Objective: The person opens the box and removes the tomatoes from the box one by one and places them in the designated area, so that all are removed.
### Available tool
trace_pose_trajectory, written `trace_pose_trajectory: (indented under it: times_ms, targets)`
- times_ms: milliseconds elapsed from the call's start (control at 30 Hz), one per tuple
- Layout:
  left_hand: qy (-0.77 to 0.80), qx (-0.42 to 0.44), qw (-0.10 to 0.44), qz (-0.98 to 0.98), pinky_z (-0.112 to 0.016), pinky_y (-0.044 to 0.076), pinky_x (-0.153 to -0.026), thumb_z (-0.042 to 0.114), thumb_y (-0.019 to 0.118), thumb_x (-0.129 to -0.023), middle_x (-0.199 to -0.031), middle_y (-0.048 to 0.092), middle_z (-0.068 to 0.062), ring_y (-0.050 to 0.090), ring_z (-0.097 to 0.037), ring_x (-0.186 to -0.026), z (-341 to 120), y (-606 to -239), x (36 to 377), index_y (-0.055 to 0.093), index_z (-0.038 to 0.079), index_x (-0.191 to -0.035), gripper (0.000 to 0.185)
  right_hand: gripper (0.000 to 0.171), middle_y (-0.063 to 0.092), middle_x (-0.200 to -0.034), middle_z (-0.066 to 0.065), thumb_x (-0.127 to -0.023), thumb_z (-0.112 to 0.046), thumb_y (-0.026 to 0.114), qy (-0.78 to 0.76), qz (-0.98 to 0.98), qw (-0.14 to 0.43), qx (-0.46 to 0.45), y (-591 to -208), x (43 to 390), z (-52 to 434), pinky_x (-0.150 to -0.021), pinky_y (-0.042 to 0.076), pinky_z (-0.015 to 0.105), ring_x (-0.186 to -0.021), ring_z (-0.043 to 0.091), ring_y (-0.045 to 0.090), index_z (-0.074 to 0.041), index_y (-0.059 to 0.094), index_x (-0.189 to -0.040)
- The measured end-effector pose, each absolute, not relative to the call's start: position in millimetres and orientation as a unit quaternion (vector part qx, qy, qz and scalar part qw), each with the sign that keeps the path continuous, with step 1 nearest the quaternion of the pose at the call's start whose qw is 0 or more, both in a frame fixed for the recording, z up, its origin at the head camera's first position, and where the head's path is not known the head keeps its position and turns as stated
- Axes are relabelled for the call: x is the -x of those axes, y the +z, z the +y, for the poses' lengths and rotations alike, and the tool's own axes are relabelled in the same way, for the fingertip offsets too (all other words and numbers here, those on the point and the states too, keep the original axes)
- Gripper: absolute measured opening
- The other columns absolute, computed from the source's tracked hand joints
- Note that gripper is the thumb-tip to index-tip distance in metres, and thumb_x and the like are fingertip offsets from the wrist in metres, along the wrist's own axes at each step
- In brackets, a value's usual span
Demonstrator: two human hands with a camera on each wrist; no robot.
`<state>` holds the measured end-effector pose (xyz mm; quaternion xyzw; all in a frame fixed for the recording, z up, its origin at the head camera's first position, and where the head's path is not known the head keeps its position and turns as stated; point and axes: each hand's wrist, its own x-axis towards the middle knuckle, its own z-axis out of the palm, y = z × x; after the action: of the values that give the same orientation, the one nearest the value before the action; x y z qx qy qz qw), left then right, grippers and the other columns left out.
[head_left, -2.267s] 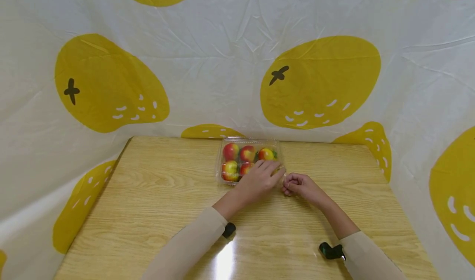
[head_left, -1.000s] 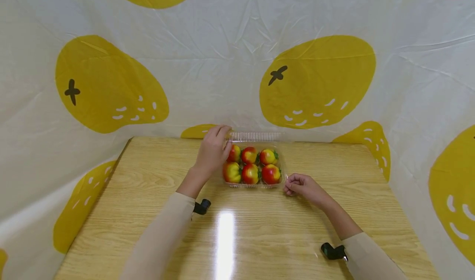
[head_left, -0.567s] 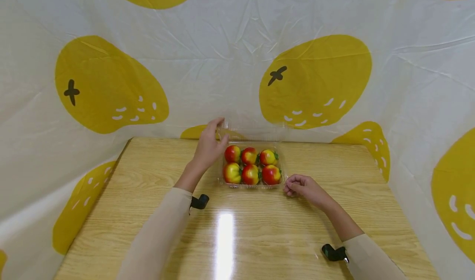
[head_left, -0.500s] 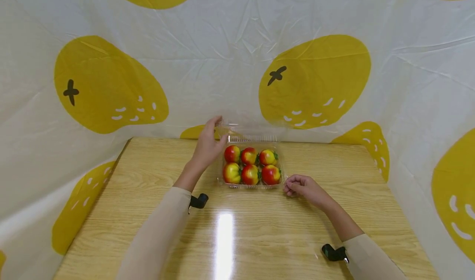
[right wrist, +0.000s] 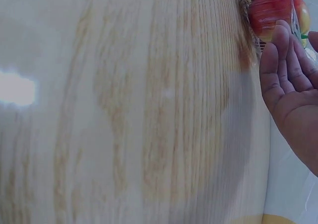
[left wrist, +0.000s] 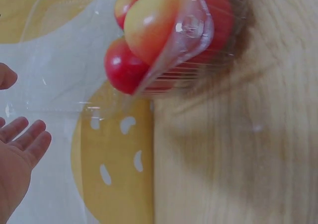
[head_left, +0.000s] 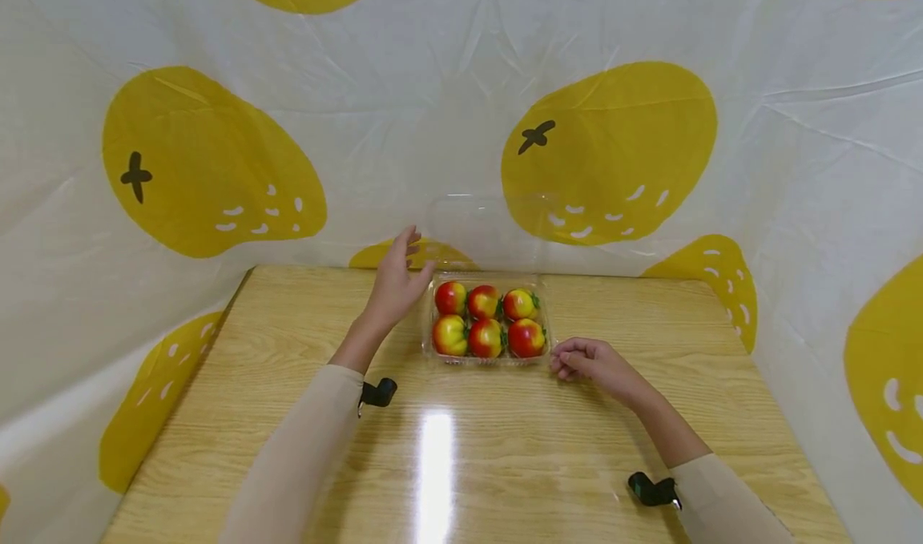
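Note:
A clear plastic clamshell container [head_left: 488, 360] stands at the table's back edge, holding two rows of small red-and-yellow fruits [head_left: 484, 302] with green leaves. Its transparent lid [head_left: 485, 231] stands raised at the back against the cloth. My left hand [head_left: 397, 284] is beside the lid's left side, fingers spread and thumb apart, holding nothing. In the left wrist view the hand [left wrist: 17, 159] is clear of the plastic. My right hand [head_left: 594, 368] is at the container's front right corner. The right wrist view shows its fingers [right wrist: 282, 60] fairly straight and close to the wall, thumb apart.
The wooden table [head_left: 519, 456] reaches toward me, with a bright light reflection [head_left: 436, 472] on it. A white cloth [head_left: 404, 87] with yellow fruit prints hangs behind and at the sides. Black wrist devices [head_left: 378, 392] are strapped at both sleeves.
My left hand moved from over the front of the container to the left and back, lifting the lid, and then came away from it. The lid now stands higher. The right hand barely moved.

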<state>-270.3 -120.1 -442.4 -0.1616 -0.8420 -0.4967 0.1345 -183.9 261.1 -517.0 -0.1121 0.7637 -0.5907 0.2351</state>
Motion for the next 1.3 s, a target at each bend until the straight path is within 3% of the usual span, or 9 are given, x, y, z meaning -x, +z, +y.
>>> trace_pose_trajectory:
  times_ms: [233, 600, 733, 867, 1067, 1300]
  targets:
    - [-0.487, 0.167, 0.12, -0.849, -0.06, 0.051, -0.107, 0.009, 0.069, -0.098, -0.148, 0.049, -0.028, 0.056, -0.046, -0.13, -125.5, -454.9, 261.7, 0.033, -0.003, -0.155, 0.069, 0.04, 0.067, -0.123, 0.031, -0.109, -0.019, 0.054, -0.562, 0.788, 0.224, 0.116, -511.2, 184.3, 263.1, -0.092, 0.063, 0.034, -0.104, 0.024, 0.073, 0.014, 0.055, -0.133]
    - [-0.47, 0.168, 0.095, -0.861, -0.056, 0.055, -0.105, 0.013, 0.068, -0.1, -0.149, 0.051, -0.021, 0.058, -0.041, -0.128, -133.0, -472.2, 245.3, 0.035, 0.0, -0.156, 0.066, 0.04, 0.065, -0.132, 0.025, -0.107, -0.022, 0.059, -0.443, 0.873, 0.121, 0.162, -485.1, 180.3, 263.6, -0.088, 0.059, 0.023, -0.116, 0.038, 0.065, 0.005, 0.058, -0.136]
    - [-0.472, 0.162, 0.081, -0.863, -0.053, 0.058, -0.102, 0.013, 0.068, -0.099, -0.148, 0.052, -0.021, 0.06, -0.039, -0.126, -135.9, -477.7, 239.6, 0.037, -0.001, -0.155, 0.065, 0.04, 0.062, -0.136, 0.025, -0.106, -0.021, 0.061, -0.429, 0.882, 0.102, 0.165, -475.7, 181.2, 264.4, -0.097, 0.061, 0.04, -0.12, 0.038, 0.064, 0.004, 0.057, -0.137]
    - [-0.482, 0.152, 0.061, -0.861, -0.054, 0.058, -0.101, 0.012, 0.069, -0.099, -0.147, 0.052, -0.023, 0.061, -0.041, -0.126, -138.6, -483.7, 233.0, 0.039, -0.003, -0.154, 0.064, 0.046, 0.057, -0.144, 0.025, -0.104, -0.021, 0.064, -0.435, 0.879, 0.098, 0.168, -470.4, 183.4, 265.4, -0.107, 0.052, 0.057, -0.128, 0.043, 0.059, 0.002, 0.053, -0.144]
    - [-0.495, 0.146, 0.032, -0.856, -0.052, 0.06, -0.098, 0.012, 0.07, -0.099, -0.146, 0.052, -0.025, 0.063, -0.043, -0.123, -141.0, -488.1, 220.5, 0.04, -0.005, -0.153, 0.064, 0.059, 0.053, -0.151, 0.021, -0.101, -0.023, 0.069, -0.419, 0.886, 0.072, 0.187, -464.5, 190.3, 267.2, -0.114, 0.043, 0.065, -0.134, 0.045, 0.054, -0.005, 0.046, -0.152]
    - [-0.485, 0.129, 0.005, -0.865, -0.042, 0.064, -0.092, 0.014, 0.072, -0.098, -0.145, 0.055, -0.027, 0.069, -0.037, -0.115, -142.9, -493.9, 209.5, 0.041, -0.003, -0.153, 0.065, 0.069, 0.049, -0.156, 0.017, -0.096, -0.02, 0.076, -0.417, 0.882, 0.05, 0.213, -456.7, 199.8, 266.3, -0.117, 0.038, 0.065, -0.141, 0.04, 0.047, -0.009, 0.043, -0.155]
